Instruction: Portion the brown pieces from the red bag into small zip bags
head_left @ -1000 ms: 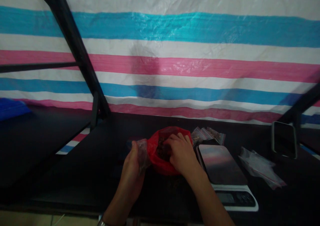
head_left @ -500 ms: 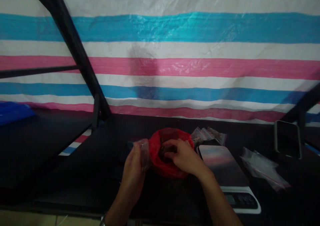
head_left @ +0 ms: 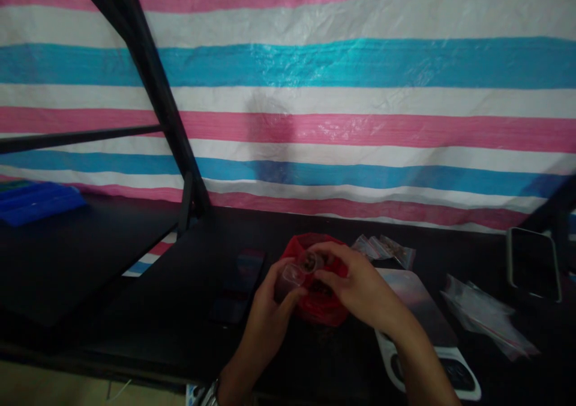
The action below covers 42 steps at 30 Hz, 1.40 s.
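My left hand (head_left: 266, 310) pinches a small clear plastic bag (head_left: 290, 277), its mouth facing my right hand. My right hand (head_left: 360, 280) grips a small clear cup (head_left: 310, 263) with brown bits inside, close beside the bag's mouth. Both hands are above a red plastic bag (head_left: 324, 317), rolled open on the black table. Dark brown pieces (head_left: 320, 288) lie in the red bag, partly covered by my right hand. To the right, a kitchen scale (head_left: 423, 307) with a metal plate sits partly under my right forearm.
Several small filled zip bags (head_left: 384, 249) lie behind the scale. Flat clear zip bags (head_left: 486, 316) lie to its right, with a phone (head_left: 533, 263) beyond. A dark flat device (head_left: 238, 283) rests left of my hands. Black metal frame bars (head_left: 155, 88) rise before a striped sheet.
My right hand has come up out of the red bag with the small cup holding brown bits. My left hand has brought the clear bag rightward to meet it. The view has shifted slightly.
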### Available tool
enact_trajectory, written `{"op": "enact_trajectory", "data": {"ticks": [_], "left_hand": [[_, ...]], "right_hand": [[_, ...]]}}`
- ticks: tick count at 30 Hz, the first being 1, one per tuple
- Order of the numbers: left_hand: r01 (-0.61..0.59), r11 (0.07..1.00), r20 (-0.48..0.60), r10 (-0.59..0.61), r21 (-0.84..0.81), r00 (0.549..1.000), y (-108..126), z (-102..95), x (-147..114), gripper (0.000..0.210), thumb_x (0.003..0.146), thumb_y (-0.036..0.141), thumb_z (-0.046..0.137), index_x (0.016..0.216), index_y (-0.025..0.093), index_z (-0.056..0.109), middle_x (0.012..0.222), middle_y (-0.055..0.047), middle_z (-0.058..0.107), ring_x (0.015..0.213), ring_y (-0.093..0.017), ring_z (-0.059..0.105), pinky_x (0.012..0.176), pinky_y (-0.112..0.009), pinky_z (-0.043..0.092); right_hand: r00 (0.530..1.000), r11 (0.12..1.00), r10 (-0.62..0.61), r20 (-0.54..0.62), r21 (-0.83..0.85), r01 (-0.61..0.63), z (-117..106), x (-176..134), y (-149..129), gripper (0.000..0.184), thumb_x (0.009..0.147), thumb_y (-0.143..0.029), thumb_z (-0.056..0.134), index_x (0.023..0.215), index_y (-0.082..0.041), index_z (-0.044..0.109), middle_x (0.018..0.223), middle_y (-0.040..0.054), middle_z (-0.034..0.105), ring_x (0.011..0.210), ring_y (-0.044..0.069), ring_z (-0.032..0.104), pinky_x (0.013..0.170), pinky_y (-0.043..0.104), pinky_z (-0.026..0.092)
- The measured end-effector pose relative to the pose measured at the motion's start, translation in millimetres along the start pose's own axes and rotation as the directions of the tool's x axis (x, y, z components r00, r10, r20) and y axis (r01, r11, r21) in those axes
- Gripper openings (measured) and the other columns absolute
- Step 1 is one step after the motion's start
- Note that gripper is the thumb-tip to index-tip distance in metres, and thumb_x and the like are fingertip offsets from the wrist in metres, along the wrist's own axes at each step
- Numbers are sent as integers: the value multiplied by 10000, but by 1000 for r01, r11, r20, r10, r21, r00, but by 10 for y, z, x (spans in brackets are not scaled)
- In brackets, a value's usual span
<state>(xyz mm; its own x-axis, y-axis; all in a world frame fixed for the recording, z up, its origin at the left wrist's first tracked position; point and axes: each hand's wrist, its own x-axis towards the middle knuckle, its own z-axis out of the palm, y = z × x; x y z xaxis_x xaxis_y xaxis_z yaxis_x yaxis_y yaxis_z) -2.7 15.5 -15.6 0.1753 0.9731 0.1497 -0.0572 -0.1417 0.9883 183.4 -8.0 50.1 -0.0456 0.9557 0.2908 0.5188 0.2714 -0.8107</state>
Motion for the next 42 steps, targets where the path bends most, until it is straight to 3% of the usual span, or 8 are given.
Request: {"op": "enact_trajectory", "data": {"ticks": [5, 14, 19, 23, 26, 30, 34, 42], "left_hand": [[-27, 997, 28, 25, 72, 999, -3, 31, -18, 446, 836, 301, 789, 1274, 252, 722, 1305, -76, 776, 1220, -273, 716, 1099, -386, 529], [-44, 999, 34, 43, 30, 998, 30, 24, -29, 417, 846, 293, 761, 1258, 246, 721, 1283, -76, 785, 1189, -270, 732, 1054, -372, 559], [-16, 1000, -30, 16, -9, 999, -12, -28, -10, 442, 864, 416, 781, 1252, 214, 713, 1208, -86, 796, 1098, -257, 742, 1002, -364, 570], [21, 994, -132, -36, -109, 991, -28, -93, 31, 568, 821, 615, 820, 1190, 192, 730, 1112, -85, 806, 999, -241, 746, 902, -341, 589], [41, 983, -186, -75, -179, 980, -5, -112, 47, 642, 769, 704, 840, 1134, 182, 752, 1054, -73, 808, 962, -227, 745, 854, -313, 591], [127, 942, -175, -188, -310, 967, 25, -83, 41, 685, 735, 728, 862, 1144, 189, 752, 974, -42, 799, 836, -192, 738, 757, -289, 600], [173, 913, -166, -248, -369, 955, 69, -61, 34, 712, 699, 737, 882, 1133, 189, 750, 956, -35, 797, 805, -177, 727, 726, -278, 601], [287, 944, -133, -309, -165, 942, 300, -149, -98, 728, 595, 801, 892, 983, 197, 770, 753, 10, 745, 786, -182, 713, 725, -247, 590]], "right_hand": [[992, 930, -121, 29, -347, 123, 42, -17, -205, 509, 880, 55, 597, 1189, -302, 785, 1270, 20, 757, 1252, 242, 631, 1148, 481, 440], [967, 911, -257, -4, -336, 240, 23, -19, -258, 477, 948, 23, 550, 1225, -294, 772, 1304, 17, 739, 1219, 205, 648, 1115, 404, 476], [981, 900, -125, -147, -434, 50, -48, 16, -131, 386, 919, -44, 670, 1233, -244, 770, 1283, 63, 736, 1187, 266, 652, 1068, 441, 497], [994, 809, 106, -11, -580, -93, 1, 37, 43, 407, 881, -14, 655, 1210, -211, 791, 1268, 85, 758, 1195, 310, 647, 1065, 469, 463], [981, 748, 194, 1, -648, -147, 106, 68, 103, 450, 862, -11, 637, 1236, -213, 784, 1297, 94, 759, 1282, 333, 611, 1098, 481, 408], [978, 719, 210, 2, -678, -153, 166, 103, 71, 463, 827, -6, 633, 1220, -203, 778, 1305, 98, 764, 1277, 323, 608, 1078, 465, 360], [972, 797, 201, 121, -597, -90, 113, 62, 24, 505, 754, 47, 621, 1123, -248, 803, 1215, 39, 806, 1219, 271, 635, 1051, 421, 319], [971, 819, 183, 151, -570, -65, 97, 7, 38, 437, 732, 37, 622, 1050, -216, 785, 1171, 58, 802, 1155, 257, 637, 1002, 401, 306]]}}
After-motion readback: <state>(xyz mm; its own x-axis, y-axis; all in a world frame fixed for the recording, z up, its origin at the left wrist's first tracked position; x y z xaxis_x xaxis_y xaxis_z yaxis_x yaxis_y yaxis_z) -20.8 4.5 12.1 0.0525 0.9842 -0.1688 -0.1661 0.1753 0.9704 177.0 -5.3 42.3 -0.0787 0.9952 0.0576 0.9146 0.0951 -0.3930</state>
